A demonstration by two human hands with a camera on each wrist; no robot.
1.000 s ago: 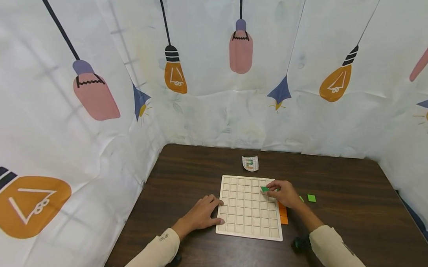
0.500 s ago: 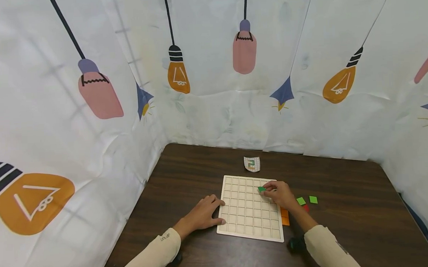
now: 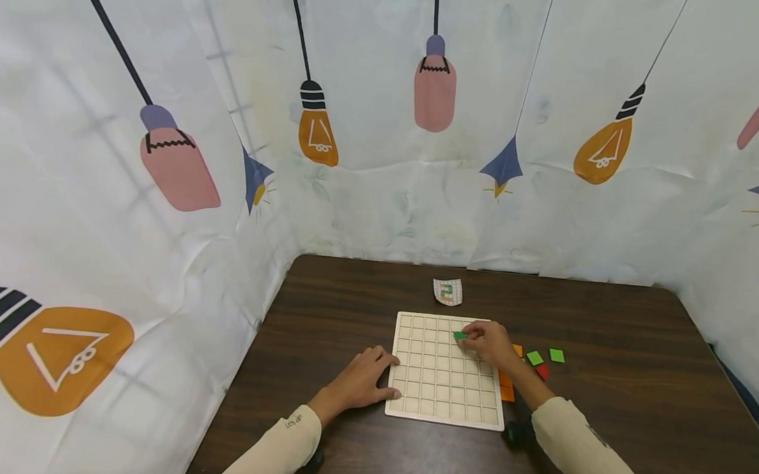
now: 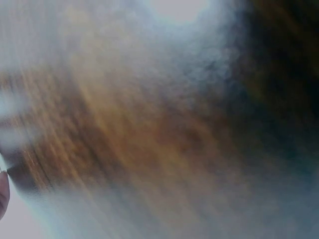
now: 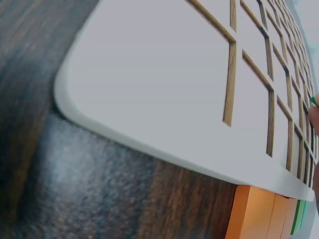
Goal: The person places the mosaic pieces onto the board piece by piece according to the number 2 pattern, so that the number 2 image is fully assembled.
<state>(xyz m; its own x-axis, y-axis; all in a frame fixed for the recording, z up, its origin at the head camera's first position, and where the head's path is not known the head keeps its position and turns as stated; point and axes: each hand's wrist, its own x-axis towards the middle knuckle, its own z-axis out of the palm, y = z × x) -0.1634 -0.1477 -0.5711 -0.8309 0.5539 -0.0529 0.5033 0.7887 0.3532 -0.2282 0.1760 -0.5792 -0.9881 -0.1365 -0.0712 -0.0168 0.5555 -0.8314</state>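
A pale wooden grid board (image 3: 435, 381) with grooved squares lies flat on the dark table. My right hand (image 3: 491, 343) pinches a green square tile (image 3: 460, 336) over the upper right part of the board; whether the tile touches the surface I cannot tell. At the board's left edge rests my left hand (image 3: 361, 378), thumb and fingers spread along the rim. In the right wrist view the board's corner (image 5: 124, 74) fills much of the frame, with orange tiles (image 5: 254, 214) beside its edge. Only a fingertip (image 4: 3, 191) shows in the left wrist view.
Right of the board lie light green tiles (image 3: 556, 356), a red tile (image 3: 542, 372) and orange tiles (image 3: 506, 387). Behind the board is a small paper card (image 3: 448, 292) with a coloured grid pattern. White printed sheets (image 3: 378, 209) hang at the table's back and left.
My right hand has moved slightly left over the board with the green tile, uncovering tiles on the right. My left hand stays at the board's edge.
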